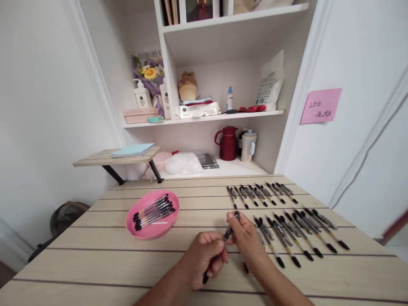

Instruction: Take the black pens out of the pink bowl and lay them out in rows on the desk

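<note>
My left hand [208, 255] is closed round a pen [227, 233], whose black lower end sticks out below the fist. At the pen's upper end, my right hand [244, 231] pinches a dark, clear part that looks like its cap. The two hands meet over the table, fingertips almost touching. Whether cap and barrel are joined is hidden by the fingers. Right of my hands lies a row of pen parts [296, 233], black-tipped with yellowish tubes. Behind it runs a second row of pen parts [259, 194]. To the left, a pink dish [130, 227] holds several pens [154, 211].
The slatted wooden table [111, 265] reaches back to white shelves [229, 114]. A small raised stand [95, 158] bearing papers [134, 149] is at the back left. A red jug [228, 144] and a pale tumbler [248, 146] stand behind. A pink note [321, 105] is on the wall.
</note>
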Demonstrator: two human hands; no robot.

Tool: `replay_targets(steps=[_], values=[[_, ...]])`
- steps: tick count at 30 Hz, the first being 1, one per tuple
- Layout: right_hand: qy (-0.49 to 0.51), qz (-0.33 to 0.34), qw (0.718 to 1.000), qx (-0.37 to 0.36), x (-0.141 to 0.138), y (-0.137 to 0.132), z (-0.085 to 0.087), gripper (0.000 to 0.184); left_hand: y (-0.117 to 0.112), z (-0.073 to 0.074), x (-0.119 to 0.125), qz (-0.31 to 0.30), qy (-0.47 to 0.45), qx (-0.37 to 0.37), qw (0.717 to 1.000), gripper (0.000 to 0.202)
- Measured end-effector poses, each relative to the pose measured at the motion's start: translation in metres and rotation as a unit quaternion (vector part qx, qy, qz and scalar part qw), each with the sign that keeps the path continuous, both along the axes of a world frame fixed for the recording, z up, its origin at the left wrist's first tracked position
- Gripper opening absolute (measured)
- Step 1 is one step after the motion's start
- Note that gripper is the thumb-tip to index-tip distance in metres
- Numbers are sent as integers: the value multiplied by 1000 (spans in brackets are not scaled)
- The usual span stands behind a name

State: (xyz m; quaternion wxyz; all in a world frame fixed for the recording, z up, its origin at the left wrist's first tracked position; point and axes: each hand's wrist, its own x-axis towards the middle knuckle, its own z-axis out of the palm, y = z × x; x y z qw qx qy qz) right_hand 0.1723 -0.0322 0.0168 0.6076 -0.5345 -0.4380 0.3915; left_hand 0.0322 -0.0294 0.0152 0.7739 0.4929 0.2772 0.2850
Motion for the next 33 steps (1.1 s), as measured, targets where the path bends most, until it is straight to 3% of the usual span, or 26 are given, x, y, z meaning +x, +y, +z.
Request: replay_targets(steps=[3, 6, 17, 20, 23, 27, 30, 33], values=[[99, -52, 994, -5, 17, 2, 10, 32, 2, 3, -7, -73, -26, -84, 993, 33], [139, -62, 988, 22, 28, 4, 12, 29, 3, 1, -7, -51, -50, -106, 992, 29], [212, 43, 976, 7, 21, 8, 2, 22, 4, -10, 1, 22, -42, -10, 999, 30], [169, 67, 983, -14, 19, 7, 2, 28, 5, -11, 3, 65, -4, 15, 998, 25], [49, 82, 995, -20, 13, 5, 1, 37, 6, -11, 3, 96, 19, 26, 995, 20], [-20, 132, 989, -69, 3, 2, -2, 40, 7, -11, 3, 112, 14, 44, 993, 21], [-19, 137, 986, -97, 2, 6, -6, 36, 9, -12, 2, 132, 15, 42, 990, 27], [-20, 124, 985, -118, 12, 22, -1, 19, 11, -15, 3, 151, 27, 26, 988, 29]])
